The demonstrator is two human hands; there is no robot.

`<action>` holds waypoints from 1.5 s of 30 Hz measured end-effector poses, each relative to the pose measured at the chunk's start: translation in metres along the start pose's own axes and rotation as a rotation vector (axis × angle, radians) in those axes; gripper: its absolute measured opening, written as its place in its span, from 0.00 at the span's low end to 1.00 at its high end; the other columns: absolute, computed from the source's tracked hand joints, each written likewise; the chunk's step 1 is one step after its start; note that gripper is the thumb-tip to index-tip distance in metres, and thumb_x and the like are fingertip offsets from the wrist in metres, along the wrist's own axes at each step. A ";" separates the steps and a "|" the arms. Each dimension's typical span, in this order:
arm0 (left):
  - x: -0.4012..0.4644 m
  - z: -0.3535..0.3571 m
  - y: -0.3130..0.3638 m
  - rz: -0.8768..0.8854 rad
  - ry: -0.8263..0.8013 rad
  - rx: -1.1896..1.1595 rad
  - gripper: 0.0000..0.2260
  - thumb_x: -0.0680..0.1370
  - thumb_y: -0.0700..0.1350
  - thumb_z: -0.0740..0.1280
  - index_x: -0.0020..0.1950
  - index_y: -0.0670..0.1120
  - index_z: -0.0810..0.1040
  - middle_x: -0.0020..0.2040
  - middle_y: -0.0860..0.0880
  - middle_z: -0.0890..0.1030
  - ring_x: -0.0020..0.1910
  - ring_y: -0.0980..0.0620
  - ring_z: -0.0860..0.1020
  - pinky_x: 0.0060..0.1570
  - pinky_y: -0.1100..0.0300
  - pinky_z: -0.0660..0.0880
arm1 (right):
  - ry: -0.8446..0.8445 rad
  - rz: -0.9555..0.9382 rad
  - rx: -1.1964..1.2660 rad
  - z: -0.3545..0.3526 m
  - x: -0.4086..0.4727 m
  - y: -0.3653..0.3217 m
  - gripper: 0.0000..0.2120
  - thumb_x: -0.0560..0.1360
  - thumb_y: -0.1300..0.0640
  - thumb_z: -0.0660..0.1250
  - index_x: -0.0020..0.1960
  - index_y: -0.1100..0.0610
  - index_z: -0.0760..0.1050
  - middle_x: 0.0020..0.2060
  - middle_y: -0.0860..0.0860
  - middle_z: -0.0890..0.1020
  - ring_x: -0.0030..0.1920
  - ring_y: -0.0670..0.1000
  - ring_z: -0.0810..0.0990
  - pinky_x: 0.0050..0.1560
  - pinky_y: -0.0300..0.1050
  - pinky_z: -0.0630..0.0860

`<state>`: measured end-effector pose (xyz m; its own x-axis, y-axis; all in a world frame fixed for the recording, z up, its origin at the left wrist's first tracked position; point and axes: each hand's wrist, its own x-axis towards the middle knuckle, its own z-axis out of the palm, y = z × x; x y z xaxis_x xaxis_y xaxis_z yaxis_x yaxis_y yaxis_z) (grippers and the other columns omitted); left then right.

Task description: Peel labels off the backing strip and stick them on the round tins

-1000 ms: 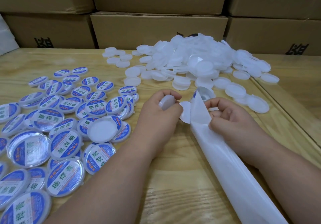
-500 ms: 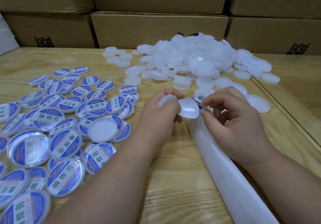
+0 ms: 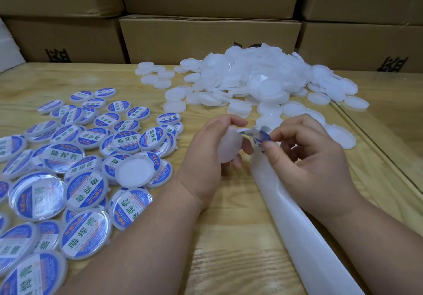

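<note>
My left hand (image 3: 210,150) grips a plain white round tin (image 3: 229,144), tilted on edge at the middle of the table. My right hand (image 3: 306,157) pinches a round blue label (image 3: 259,135) between thumb and forefinger, right beside the tin's upper rim. The label's far edge meets the tin near my left thumb. The white backing strip (image 3: 297,226) runs from under my right hand to the bottom right corner. A heap of unlabelled white tins (image 3: 256,81) lies behind my hands. Several labelled blue tins (image 3: 84,164) cover the left side.
Stacked cardboard boxes (image 3: 206,38) wall off the back of the wooden table (image 3: 229,260). A seam between two table tops (image 3: 375,143) runs along the right. One plain white tin (image 3: 135,172) lies on top of the labelled ones.
My right hand has peeled the label off the strip and brought it to the tin. My left hand has turned the tin on edge. The lifted end of the strip has dropped.
</note>
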<state>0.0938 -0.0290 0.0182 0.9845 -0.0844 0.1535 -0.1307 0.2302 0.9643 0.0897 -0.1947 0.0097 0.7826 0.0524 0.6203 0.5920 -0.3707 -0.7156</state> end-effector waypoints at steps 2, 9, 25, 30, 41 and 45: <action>0.000 -0.001 -0.001 -0.025 -0.004 -0.101 0.13 0.73 0.51 0.55 0.50 0.52 0.77 0.39 0.41 0.82 0.25 0.49 0.68 0.27 0.63 0.63 | 0.036 0.006 0.005 -0.002 -0.001 -0.002 0.07 0.73 0.58 0.71 0.43 0.47 0.76 0.44 0.47 0.77 0.39 0.47 0.75 0.40 0.33 0.71; 0.000 -0.001 0.001 -0.005 -0.072 -0.054 0.13 0.78 0.49 0.56 0.52 0.56 0.81 0.50 0.48 0.86 0.30 0.46 0.74 0.25 0.62 0.57 | -0.043 0.199 0.134 -0.005 0.000 -0.005 0.04 0.73 0.56 0.71 0.39 0.53 0.80 0.57 0.47 0.78 0.62 0.43 0.76 0.61 0.34 0.70; 0.002 0.002 0.000 -0.056 -0.172 0.030 0.16 0.70 0.45 0.57 0.46 0.59 0.82 0.43 0.50 0.83 0.26 0.50 0.74 0.22 0.67 0.62 | -0.091 0.339 0.076 0.001 0.002 -0.005 0.08 0.73 0.57 0.74 0.37 0.48 0.85 0.62 0.41 0.78 0.66 0.39 0.74 0.62 0.26 0.66; 0.002 0.003 0.002 -0.065 -0.162 0.035 0.16 0.69 0.45 0.57 0.46 0.59 0.82 0.41 0.50 0.83 0.26 0.49 0.73 0.22 0.67 0.62 | -0.086 0.341 0.086 0.000 0.002 -0.005 0.10 0.74 0.58 0.74 0.37 0.47 0.84 0.62 0.41 0.78 0.67 0.38 0.74 0.62 0.30 0.66; 0.001 0.004 0.001 -0.059 -0.138 0.021 0.24 0.74 0.29 0.53 0.46 0.53 0.82 0.39 0.48 0.81 0.25 0.48 0.72 0.22 0.69 0.67 | -0.052 0.332 0.066 0.002 0.002 -0.003 0.08 0.74 0.58 0.74 0.38 0.48 0.84 0.60 0.41 0.79 0.63 0.34 0.75 0.56 0.21 0.65; 0.001 0.004 0.001 -0.061 -0.120 0.024 0.23 0.74 0.31 0.54 0.47 0.55 0.82 0.38 0.49 0.82 0.25 0.49 0.72 0.22 0.69 0.67 | -0.061 0.316 0.078 0.002 0.001 -0.002 0.08 0.74 0.58 0.74 0.38 0.47 0.84 0.60 0.41 0.80 0.64 0.35 0.75 0.58 0.24 0.66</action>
<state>0.0946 -0.0328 0.0198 0.9699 -0.2133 0.1177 -0.0750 0.1982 0.9773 0.0902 -0.1920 0.0112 0.9385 0.0028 0.3452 0.3295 -0.3059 -0.8932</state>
